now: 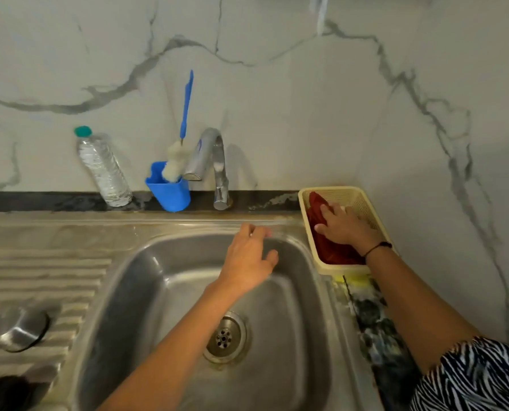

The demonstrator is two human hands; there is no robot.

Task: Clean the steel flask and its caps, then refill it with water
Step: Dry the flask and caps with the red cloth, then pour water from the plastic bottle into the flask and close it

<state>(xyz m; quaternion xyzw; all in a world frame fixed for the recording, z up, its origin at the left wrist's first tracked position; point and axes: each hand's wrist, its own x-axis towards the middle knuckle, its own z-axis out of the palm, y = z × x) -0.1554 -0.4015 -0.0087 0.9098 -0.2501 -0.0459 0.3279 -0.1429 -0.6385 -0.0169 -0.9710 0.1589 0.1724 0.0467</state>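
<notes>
I am pressing my right hand (343, 228) onto the red cloth (334, 250) in the cream basket (309, 232), likely for wiping. Left hand (247, 262) is hovering relaxed, empty, above the sink (146, 292). Steel cap (22, 333) is lying on the near-left drainboard (40, 277).

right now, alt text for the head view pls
A person's right hand rests on a red cloth in a cream basket right of a steel sink, while the left hand hovers open over the basin. Behind stand a tap, blue brush holder and water bottle.
</notes>
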